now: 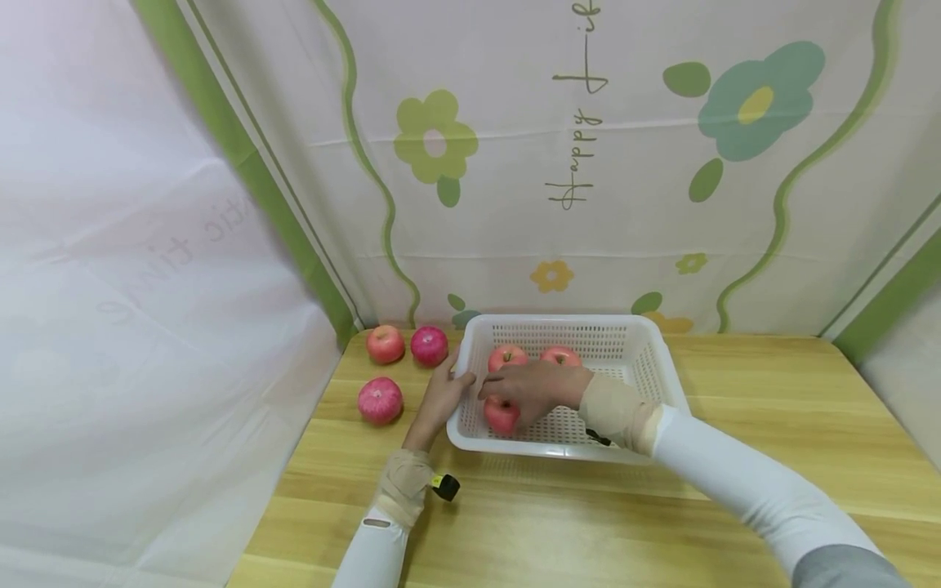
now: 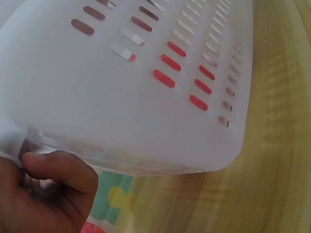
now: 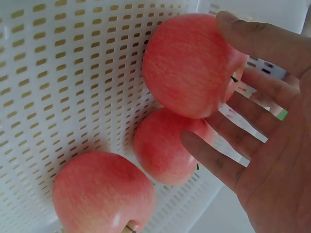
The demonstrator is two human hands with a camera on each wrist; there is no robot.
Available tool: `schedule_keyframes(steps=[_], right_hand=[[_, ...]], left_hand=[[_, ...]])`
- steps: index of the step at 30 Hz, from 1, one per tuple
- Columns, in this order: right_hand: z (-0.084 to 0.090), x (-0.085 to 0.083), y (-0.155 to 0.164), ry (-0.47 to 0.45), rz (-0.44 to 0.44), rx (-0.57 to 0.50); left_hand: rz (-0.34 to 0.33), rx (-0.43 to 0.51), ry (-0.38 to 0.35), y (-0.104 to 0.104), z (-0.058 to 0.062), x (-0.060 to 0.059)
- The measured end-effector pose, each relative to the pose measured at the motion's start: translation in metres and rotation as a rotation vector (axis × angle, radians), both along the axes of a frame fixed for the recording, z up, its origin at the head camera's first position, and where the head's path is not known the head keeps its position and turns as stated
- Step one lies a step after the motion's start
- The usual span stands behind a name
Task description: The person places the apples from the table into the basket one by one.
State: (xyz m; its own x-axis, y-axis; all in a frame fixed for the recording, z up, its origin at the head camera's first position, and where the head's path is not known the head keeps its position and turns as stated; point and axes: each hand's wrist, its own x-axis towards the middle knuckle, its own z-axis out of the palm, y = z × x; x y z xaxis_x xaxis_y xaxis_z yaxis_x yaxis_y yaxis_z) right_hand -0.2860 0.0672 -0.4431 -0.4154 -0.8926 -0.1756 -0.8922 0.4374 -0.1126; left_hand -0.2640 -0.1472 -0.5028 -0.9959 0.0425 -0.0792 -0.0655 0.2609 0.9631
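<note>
Three apples [image 1: 380, 400] lie on the bench [image 1: 735, 506] left of the white slotted basket [image 1: 647, 359]. The left hand [image 1: 441, 398] pinches the basket's left rim. Inside, the right hand [image 1: 532, 390], grip loosely spread, fingers [image 3: 265, 43] touching the nearest apple [image 1: 502, 415]; three apples inside. The backdrop reads "Happy".

Basket [image 1: 632, 343]: white plastic, perforated with rows of small slots. Apples [image 3: 192, 63]: pinkish-red with faint pale streaks. Table [image 1: 772, 425]: light yellow wood grain; backdrop cloth [image 1: 515, 163]: white with green stripes and flower motifs.
</note>
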Motion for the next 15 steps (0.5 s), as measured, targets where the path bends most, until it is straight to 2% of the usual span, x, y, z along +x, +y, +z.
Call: schedule_keyframes(steps=[8,15], right_hand=[[0.007,0.0,0.011,-0.003,-0.009,-0.038],[0.008,0.004,0.021,0.035,-0.014,-0.063]], left_hand=[[0.01,-0.014,-0.007,0.0,0.0,0.001],[0.013,-0.005,-0.007,0.001,0.002,0.002]])
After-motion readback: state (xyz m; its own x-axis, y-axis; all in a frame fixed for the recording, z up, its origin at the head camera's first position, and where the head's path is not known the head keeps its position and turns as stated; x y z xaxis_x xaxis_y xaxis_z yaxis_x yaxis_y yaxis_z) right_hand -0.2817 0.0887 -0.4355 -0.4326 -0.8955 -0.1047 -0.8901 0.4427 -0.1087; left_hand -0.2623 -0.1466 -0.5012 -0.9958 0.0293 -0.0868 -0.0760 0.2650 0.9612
